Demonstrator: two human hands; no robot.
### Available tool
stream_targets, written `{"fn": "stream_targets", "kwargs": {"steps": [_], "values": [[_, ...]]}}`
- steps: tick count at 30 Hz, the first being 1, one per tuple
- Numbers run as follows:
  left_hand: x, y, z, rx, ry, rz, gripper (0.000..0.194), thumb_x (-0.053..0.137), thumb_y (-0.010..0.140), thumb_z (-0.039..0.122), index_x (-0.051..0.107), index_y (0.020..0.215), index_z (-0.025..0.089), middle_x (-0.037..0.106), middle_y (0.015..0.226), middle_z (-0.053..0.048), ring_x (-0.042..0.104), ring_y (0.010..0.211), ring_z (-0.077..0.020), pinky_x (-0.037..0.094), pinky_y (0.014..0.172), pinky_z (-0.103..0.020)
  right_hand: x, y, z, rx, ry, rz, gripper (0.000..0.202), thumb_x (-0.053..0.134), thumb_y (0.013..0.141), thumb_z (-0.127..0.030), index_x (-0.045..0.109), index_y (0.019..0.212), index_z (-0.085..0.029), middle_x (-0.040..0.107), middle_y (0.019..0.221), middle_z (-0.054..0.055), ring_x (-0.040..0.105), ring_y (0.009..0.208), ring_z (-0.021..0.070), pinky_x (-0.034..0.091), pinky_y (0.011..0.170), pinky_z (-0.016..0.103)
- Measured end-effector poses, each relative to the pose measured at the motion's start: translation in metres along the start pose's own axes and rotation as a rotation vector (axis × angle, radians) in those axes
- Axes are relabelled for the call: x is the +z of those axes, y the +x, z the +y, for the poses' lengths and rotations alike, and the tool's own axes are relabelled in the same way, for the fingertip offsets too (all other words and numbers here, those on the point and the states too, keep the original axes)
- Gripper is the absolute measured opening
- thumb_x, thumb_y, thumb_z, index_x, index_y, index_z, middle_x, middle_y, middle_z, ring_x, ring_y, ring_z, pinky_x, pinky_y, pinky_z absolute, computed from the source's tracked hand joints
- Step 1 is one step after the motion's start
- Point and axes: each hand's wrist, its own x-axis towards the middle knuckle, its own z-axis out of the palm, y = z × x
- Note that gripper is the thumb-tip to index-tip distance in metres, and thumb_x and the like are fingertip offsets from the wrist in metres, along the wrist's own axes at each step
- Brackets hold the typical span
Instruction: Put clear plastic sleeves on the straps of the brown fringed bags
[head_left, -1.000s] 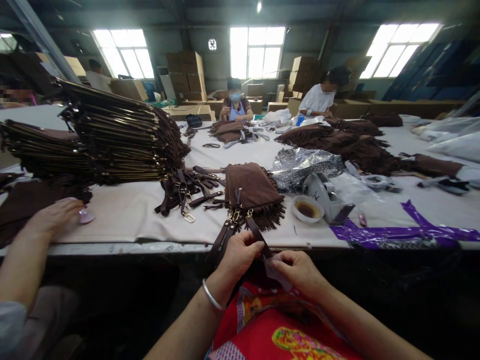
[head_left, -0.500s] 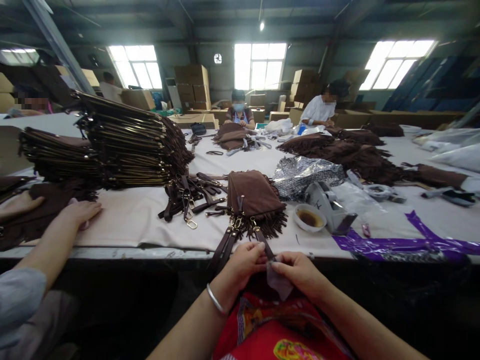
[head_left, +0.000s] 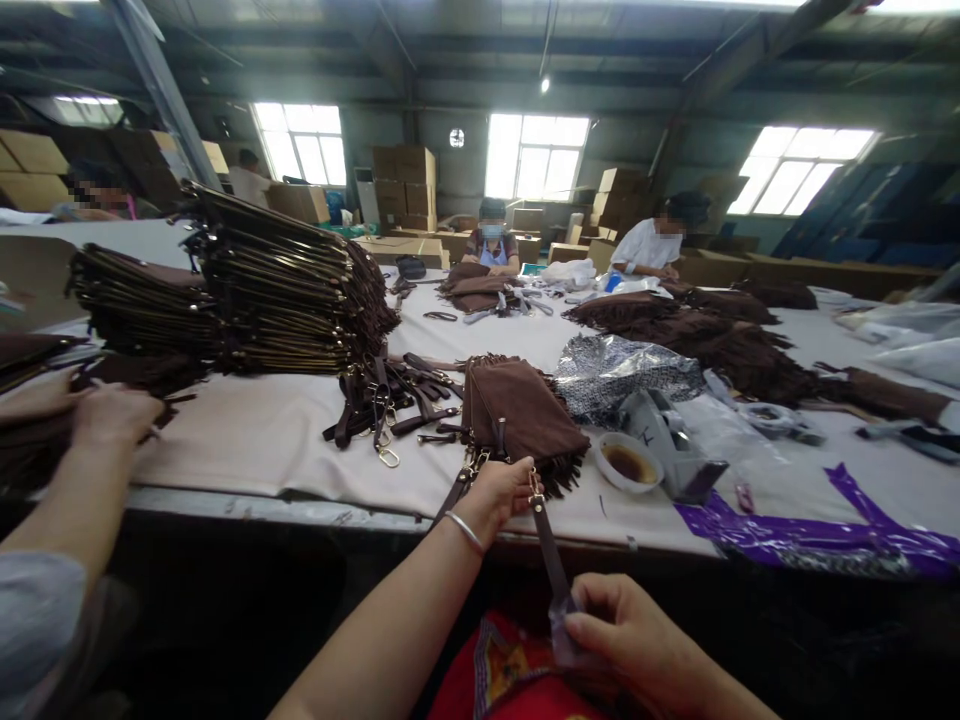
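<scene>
A dark brown leather wrist strap [head_left: 551, 550] stretches between my hands in front of the table edge. My left hand [head_left: 501, 497], with a silver bangle on its wrist, is closed at the strap's gold clasp. Lower down, my right hand [head_left: 626, 625] pinches the other end, where a thin, pale translucent piece [head_left: 564, 630] covers the leather. Just beyond my left hand lies a brown fringed bag [head_left: 514, 405]. More straps with gold clips [head_left: 386, 400] are heaped left of it, and some hang by the table edge, partly behind my left hand.
Tall stacks of brown fringed bags [head_left: 281, 285] stand at the left, near a co-worker's hand [head_left: 116, 415]. On the right are a bowl of brown liquid [head_left: 630, 462], a grey tape dispenser [head_left: 667, 450] and purple plastic [head_left: 817, 525]. Other people sit across the table.
My hands have moved apart, pulling the strap straight. The left went up to the clasp, the right down and to the right. The co-worker's hand shifted left. The view has tilted.
</scene>
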Motion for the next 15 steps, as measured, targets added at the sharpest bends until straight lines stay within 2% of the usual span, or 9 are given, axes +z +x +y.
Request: {"fn": "stream_targets", "kwargs": {"steps": [4, 9, 15], "values": [[0.001, 0.007, 0.001, 0.032, -0.012, 0.012, 0.009, 0.066, 0.080, 0.014, 0.058, 0.076, 0.012, 0.066, 0.070, -0.006, 0.064, 0.062, -0.0143, 0.049, 0.058, -0.024, 0.002, 0.010, 0.003, 0.039, -0.017, 0.075, 0.028, 0.069, 0.073, -0.040, 0.062, 0.065, -0.014, 0.059, 0.058, 0.000, 0.047, 0.054, 0.0108, 0.034, 0.052, 0.022], [-0.002, 0.002, 0.006, 0.046, -0.043, -0.031, 0.008, 0.069, 0.077, 0.016, 0.062, 0.077, 0.012, 0.068, 0.071, -0.006, 0.064, 0.064, -0.0142, 0.049, 0.061, -0.025, -0.004, 0.038, 0.001, 0.101, -0.041, 0.253, 0.034, 0.064, 0.071, -0.048, 0.063, 0.064, -0.015, 0.059, 0.054, 0.000, 0.050, 0.050, 0.0128, 0.036, 0.048, 0.023], [-0.002, -0.005, 0.019, 0.060, -0.063, -0.051, 0.013, 0.073, 0.071, 0.017, 0.064, 0.078, 0.013, 0.070, 0.077, -0.006, 0.065, 0.068, -0.0149, 0.048, 0.063, -0.025, -0.016, 0.083, -0.013, -0.033, -0.222, 0.430, 0.035, 0.063, 0.071, -0.048, 0.068, 0.061, -0.015, 0.060, 0.054, 0.001, 0.051, 0.053, 0.0144, 0.036, 0.049, 0.023]]}}
